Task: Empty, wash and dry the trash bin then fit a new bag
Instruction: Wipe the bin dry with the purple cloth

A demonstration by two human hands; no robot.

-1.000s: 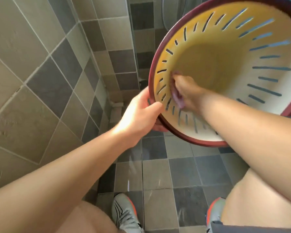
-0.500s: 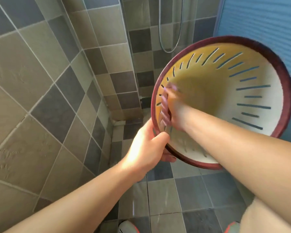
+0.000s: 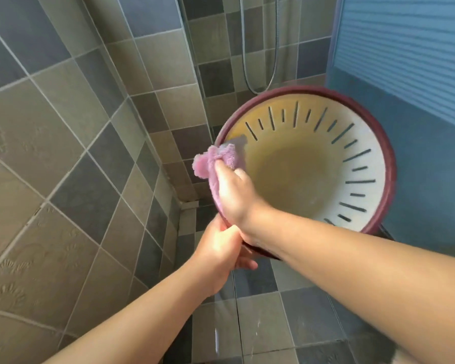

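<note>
Fluffy pink cloth [image 3: 216,160]; smooth matt plastic bin [image 3: 363,143], slotted wall; glazed wall tiles [image 3: 71,158], some embossed.

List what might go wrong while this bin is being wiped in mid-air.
1. The left hand alone grips the bin by its lower rim, so pressure from wiping could perhaps twist it loose.
2. The pink cloth, held by the right hand, bunches over the rim's edge and may snag in the wall slots.
3. The floor tiles look wet, so footing could be slippery.
</note>
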